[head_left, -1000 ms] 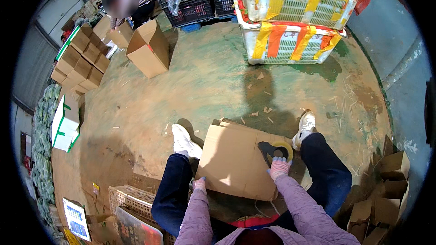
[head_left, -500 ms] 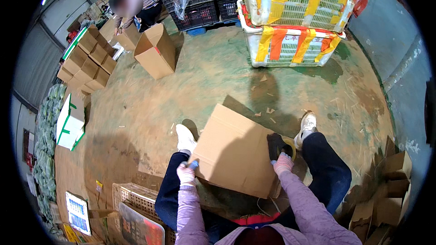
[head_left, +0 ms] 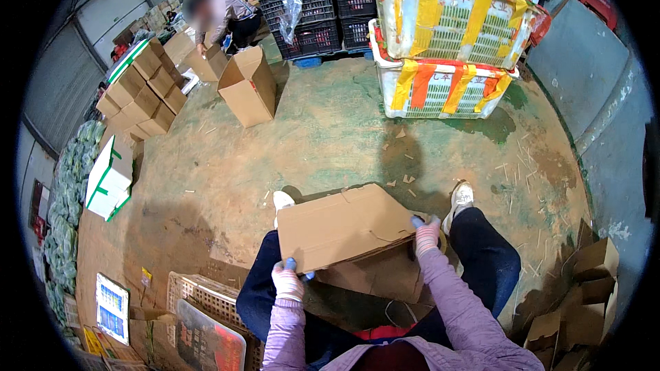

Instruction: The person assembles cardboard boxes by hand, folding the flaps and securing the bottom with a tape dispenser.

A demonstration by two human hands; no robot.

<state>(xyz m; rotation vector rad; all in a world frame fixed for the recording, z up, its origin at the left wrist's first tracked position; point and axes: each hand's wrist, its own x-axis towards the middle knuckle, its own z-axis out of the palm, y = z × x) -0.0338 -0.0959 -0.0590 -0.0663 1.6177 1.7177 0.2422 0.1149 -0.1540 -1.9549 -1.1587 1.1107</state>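
A flattened brown cardboard box lies across my lap, tilted up toward the right. My left hand, in a pale glove with blue fingertips, grips its near left corner. My right hand, gloved the same way, grips its right edge beside my right knee. More folded cardboard hangs below the panel between my legs. My white shoes rest on the dirt floor.
An open brown box stands on the floor ahead. Another person bends over stacked cartons at the far left. Taped white crates stand at the back right. A plastic basket sits by my left leg; cardboard scraps lie right.
The box panel has swung from steeply upright to lying flatter across my knees. My left hand moved down to its near left corner; my right hand slid to its right edge.
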